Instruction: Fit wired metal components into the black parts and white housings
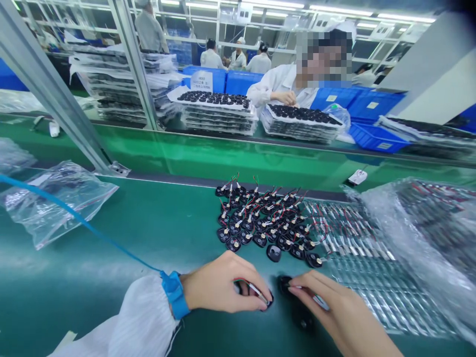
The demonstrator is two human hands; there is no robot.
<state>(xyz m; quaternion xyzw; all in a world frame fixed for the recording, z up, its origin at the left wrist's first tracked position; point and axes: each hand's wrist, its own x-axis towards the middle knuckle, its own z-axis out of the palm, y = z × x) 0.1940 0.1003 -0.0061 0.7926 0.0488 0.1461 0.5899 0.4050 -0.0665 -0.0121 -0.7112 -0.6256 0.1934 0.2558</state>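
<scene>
My left hand [219, 282], with a blue wrist strap [178, 296] at its cuff, is closed in a pinch on a small black plastic housing [271, 300]. A white-sleeved wire lead [257, 291] with red and green strands runs from under its fingers. My right hand [334, 302] pinches the edge of another black plastic housing [284, 283], and a pale, shiny strip [320, 301] shows by its fingers. Below that hand lies a dark, blurred housing [305, 323]. Just beyond both hands sits a housing without wires [273, 253], in front of several wired black housings [256, 223].
To the right, a clear plastic tray [394, 292] holds rows of wire leads, with plastic wrap [401, 223] beside it. A clear bag [63, 198] and a blue cord [85, 223] are at left. Across the green divider [208, 153], a co-worker [282, 82] handles stacked trays [301, 119].
</scene>
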